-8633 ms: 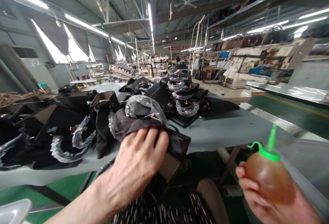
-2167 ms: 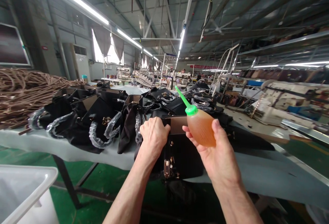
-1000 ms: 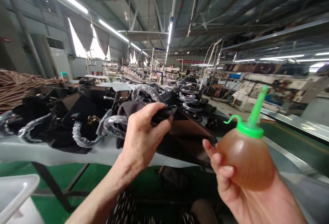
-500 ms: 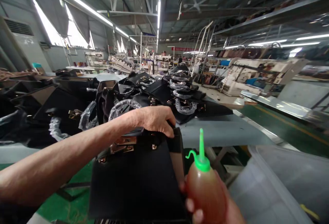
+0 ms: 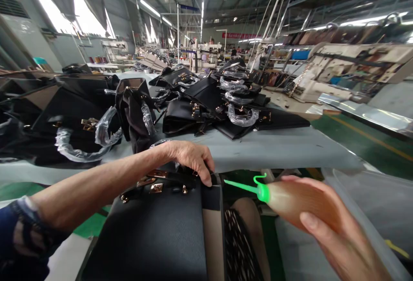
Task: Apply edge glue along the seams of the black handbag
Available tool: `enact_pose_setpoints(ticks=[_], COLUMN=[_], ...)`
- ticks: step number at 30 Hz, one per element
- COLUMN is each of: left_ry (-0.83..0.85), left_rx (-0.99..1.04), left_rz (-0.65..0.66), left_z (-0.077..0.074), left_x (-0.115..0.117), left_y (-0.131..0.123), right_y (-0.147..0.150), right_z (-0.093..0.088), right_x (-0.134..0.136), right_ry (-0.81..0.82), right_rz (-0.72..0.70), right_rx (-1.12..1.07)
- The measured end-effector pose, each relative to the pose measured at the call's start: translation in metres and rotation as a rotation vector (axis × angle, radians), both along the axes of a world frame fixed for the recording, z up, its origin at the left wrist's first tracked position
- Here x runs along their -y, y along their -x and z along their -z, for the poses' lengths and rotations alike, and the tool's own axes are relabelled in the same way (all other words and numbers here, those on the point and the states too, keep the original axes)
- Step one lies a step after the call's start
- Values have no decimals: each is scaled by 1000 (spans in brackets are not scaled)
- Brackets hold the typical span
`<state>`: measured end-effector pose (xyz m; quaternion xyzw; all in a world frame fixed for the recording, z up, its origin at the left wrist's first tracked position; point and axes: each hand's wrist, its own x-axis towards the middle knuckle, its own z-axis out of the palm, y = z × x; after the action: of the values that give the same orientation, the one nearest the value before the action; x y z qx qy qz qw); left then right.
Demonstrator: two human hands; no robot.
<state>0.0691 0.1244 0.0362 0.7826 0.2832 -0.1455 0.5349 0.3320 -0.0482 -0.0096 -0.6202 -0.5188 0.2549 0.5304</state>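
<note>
A black handbag [image 5: 155,233] with gold-coloured metal fittings stands upright close in front of me, its beige-lined side towards the right. My left hand [image 5: 193,158] reaches across its top and pinches the upper right edge between thumb and fingers. Wrapped in my right hand [image 5: 335,225] is a squeeze bottle [image 5: 300,201] of amber liquid with a green cap and a long thin nozzle. The bottle lies on its side, nozzle pointing left, the tip just beside the bag's top right edge. Whether the tip touches the bag I cannot tell.
Behind the bag runs a grey-topped table [image 5: 284,147] piled with black handbags [image 5: 206,100], their handles wrapped in clear plastic. More bags [image 5: 71,104] stand at the left. A grey plastic bin [image 5: 361,195] is at the right, with sewing machines [image 5: 351,70] beyond.
The bottle has tipped from upright to lying sideways, its nozzle now turned left towards the bag's edge. My left hand keeps its hold on the bag. The view has tilted down.
</note>
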Motion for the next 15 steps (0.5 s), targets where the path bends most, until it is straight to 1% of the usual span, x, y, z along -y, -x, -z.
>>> enact_pose_setpoints(ticks=[2, 4, 8, 12, 15], left_ry=[26, 49, 121, 187, 226], left_rx=[0, -5, -34, -74, -90], left_rz=[16, 23, -9, -47, -78], left_z=[1, 1, -3, -6, -5], left_x=[-3, -5, -4, -1, 1], left_y=[2, 3, 3, 4, 6], right_y=[0, 1, 2, 3, 6], right_z=[-7, -14, -21, -24, -25], right_x=[-1, -2, -3, -5, -8], right_ry=[-22, -66, -101, -135, -168], right_rz=[0, 11, -42, -40, -66], right_rx=[195, 291, 356, 435, 486])
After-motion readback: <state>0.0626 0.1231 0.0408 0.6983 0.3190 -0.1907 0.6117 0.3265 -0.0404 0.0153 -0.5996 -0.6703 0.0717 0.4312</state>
